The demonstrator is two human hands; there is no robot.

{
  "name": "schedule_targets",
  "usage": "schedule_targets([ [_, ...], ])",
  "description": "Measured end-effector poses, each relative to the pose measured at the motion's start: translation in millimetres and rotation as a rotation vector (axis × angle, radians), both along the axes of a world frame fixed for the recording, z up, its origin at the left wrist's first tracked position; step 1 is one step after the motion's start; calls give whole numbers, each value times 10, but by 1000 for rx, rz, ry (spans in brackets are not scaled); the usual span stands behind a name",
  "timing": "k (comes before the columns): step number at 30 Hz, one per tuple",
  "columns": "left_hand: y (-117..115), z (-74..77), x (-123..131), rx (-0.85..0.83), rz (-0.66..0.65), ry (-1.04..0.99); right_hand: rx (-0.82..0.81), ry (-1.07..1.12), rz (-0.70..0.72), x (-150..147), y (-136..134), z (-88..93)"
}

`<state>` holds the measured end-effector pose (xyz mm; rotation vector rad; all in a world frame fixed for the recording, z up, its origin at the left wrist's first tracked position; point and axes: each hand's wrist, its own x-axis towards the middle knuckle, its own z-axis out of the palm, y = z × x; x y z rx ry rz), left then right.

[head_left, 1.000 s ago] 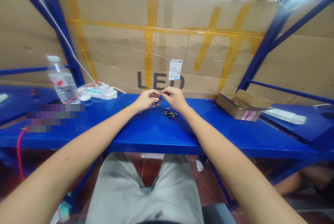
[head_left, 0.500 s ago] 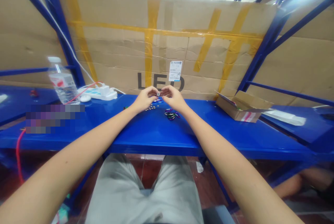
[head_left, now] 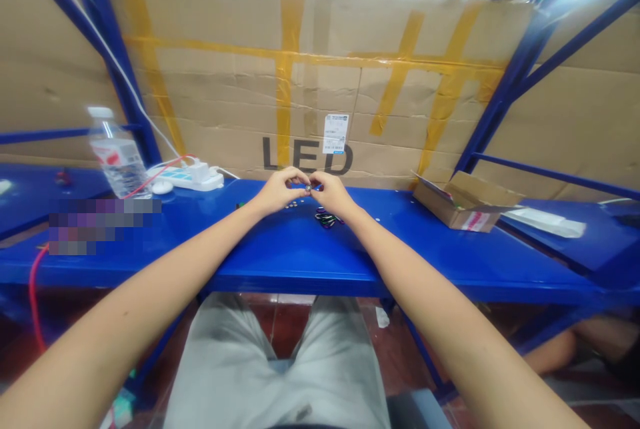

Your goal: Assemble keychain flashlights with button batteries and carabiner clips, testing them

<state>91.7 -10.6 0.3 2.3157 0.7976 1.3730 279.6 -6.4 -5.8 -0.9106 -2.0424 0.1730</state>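
Silvery piece (head_left: 309,188) in pinched hands (head_left: 279,192) (head_left: 332,194)

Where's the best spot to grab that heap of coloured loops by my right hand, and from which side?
Probably pinch the left edge of the heap of coloured loops, coming from the front left. It lies low on the blue table, its pieces overlapping, and your right hand crowds its right side. Individual loops are too blurred to single out.

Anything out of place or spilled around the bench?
A white scrap lies on the floor below the blue table, like dropped litter. A plastic bottle stands near the power strip, an awkward pairing; no spill shows.
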Motion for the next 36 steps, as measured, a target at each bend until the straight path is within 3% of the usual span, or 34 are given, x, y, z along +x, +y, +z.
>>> schedule_targets([
  [7, 37, -71, -54, -78, -44, 178, -126, -245, -81, 96, 49, -26],
  [12, 111, -133, -98, -113, 28, 278, -102, -244, -97, 136, 27, 25],
  [17, 150, -194, -109, -354, -48, 265, -200, -286, 25, 149, -24, 82],
  [20, 154, -213, -95, -444, -85, 226, -183, -303, 28, 145, -42, 95],
  [26, 145, -194, -95, -452, -59, 299, -247, -319, 31, 148, -46, 86],
  [31, 142, -188, -93, -454, -52, 305, -221, -116, 77, 119, -51, 83],
  [36, 149, -177, -96, -370, -39, 487, -281, -276, 79, 88, -96, 74],
])
